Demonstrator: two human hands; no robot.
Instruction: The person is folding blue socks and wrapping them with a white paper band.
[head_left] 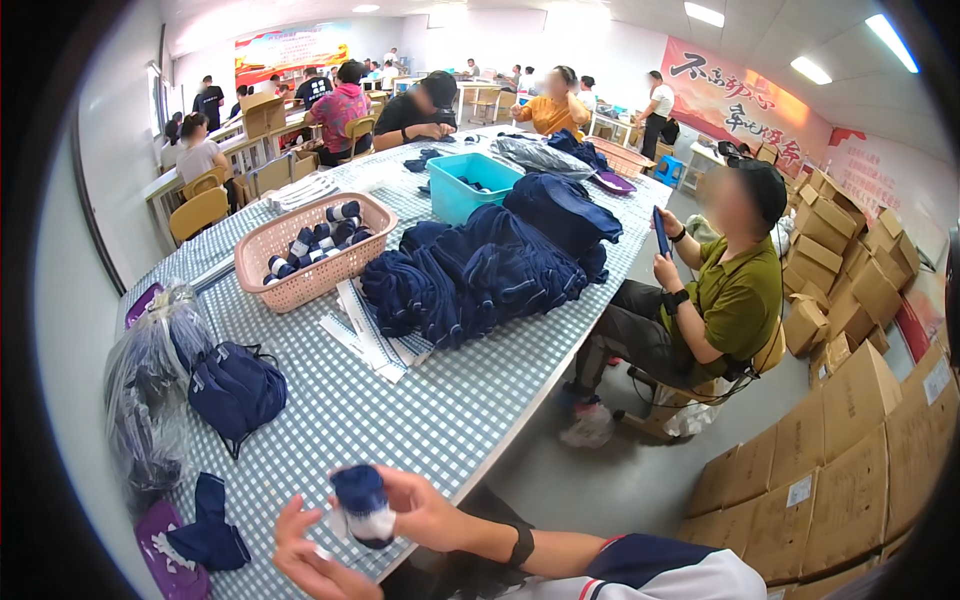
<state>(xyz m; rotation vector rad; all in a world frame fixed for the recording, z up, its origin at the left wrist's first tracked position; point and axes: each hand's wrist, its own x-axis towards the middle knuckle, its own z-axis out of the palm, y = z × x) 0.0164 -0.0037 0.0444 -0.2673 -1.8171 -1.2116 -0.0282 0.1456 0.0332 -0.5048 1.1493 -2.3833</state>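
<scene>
Head view, both hands low at 6 o'clock over the near edge of the checked surface [430, 420]. Right hand [425, 510] comes in from 5 o'clock, forearm in a white and navy sleeve with a dark wristband, palm turned up, grip closed on a rolled navy sock bundle [362, 505] with a white band round its lower end, held upright. Left hand [305, 555] at 7 o'clock, fingers curled and half spread just beside the bundle's lower end; can't tell if it touches or holds anything. At 8 o'clock a purple tray [165, 560] with a loose navy sock [212, 530] on it, above it a navy drawstring bag [237, 388] and a clear plastic bag [150, 390] of dark items. Pink basket [310, 255] of rolled socks at 10 o'clock, white paper strips [365, 335] beside it, big pile of navy socks [490, 265] at 12, teal bin [470, 185] behind it. Brown cartons [850, 440] with small white labels stacked at 3 to 4 o'clock. Red banner [745, 105] with dark characters on the wall at 1 o'clock, another red and white banner [292, 48] at 11. Seated person in green shirt [725, 290] at 2 o'clock holding a phone.
</scene>
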